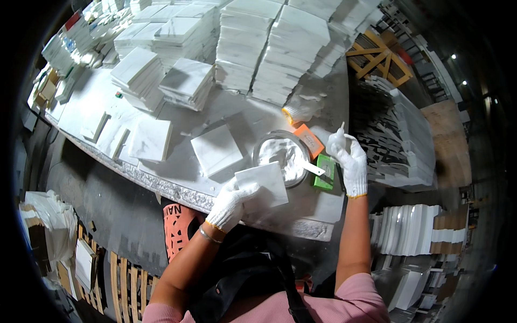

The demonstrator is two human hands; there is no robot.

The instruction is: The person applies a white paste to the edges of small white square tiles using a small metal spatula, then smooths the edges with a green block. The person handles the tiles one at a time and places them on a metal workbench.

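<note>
My left hand (pixel 232 204), in a white knit glove, grips a square white marble tile (pixel 265 184) by its left edge near the front of the table. Off to the right, my gloved right hand (pixel 353 164) is closed around a small white squeeze bottle (pixel 337 140) with its thin nozzle pointing up. Between the hands stands a round tub of white paste (pixel 280 153), and a flat white spatula (pixel 313 168) rests across its rim. An orange box (pixel 309 141) and a green box (pixel 324 172) lie beside the tub. Another marble tile (pixel 217 150) lies flat to its left.
Tall stacks of marble tiles (pixel 293 51) fill the table's back. Shorter tile stacks (pixel 186 83) stand at the left. A spare glove (pixel 304 107) lies behind the tub. The table's rough stone edge (pixel 183 200) runs along the front. A wooden crate (pixel 381 58) stands beyond.
</note>
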